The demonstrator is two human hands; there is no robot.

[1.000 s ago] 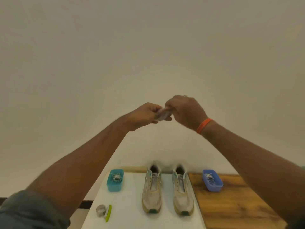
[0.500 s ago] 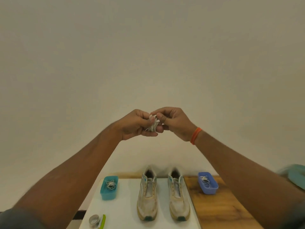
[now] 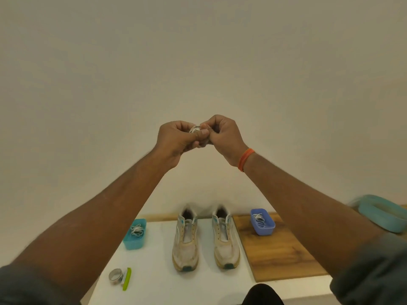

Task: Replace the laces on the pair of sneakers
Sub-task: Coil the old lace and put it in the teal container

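Overhead, both hands (image 3: 198, 137) pinching bundled lace (image 3: 195, 129), no writing legible

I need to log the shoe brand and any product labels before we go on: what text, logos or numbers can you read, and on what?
No readable text anywhere in the head view.
Pair of worn white sneakers: small teal patches on the tongues, too blurred to read.
Silver tape roll beside the green-handled tool: nothing legible.
Teal plastic tub and blue plastic tub: no labels seen.
Orange wristband: no visible markings.
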